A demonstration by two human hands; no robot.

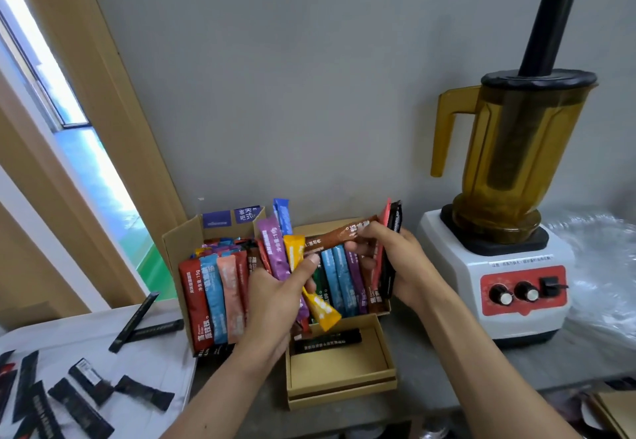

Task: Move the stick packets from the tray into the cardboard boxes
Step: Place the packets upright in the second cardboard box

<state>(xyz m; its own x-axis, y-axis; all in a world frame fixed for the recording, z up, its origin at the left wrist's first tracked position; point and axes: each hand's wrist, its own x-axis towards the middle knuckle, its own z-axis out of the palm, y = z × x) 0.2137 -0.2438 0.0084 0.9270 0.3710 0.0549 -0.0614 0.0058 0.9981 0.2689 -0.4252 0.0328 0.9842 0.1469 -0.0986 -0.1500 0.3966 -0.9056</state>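
Your left hand (278, 301) has its grip clenched on a fan of coloured stick packets (275, 249) above the cardboard boxes (344, 366) on the counter (447, 363). Your right hand (395, 259) grasps a brown packet (340, 235) plus red and black ones. Black packets (82, 411) lie on the white tray (155, 369) at left.

Plain grey wall (309, 77) behind grey counter (430, 363); wood-framed window (69, 135) at left, daylight bright.

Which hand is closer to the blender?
The right hand. It holds packets over the boxes, just beside the blender base. The left hand grips other packets farther away, on the opposite side of the right hand.
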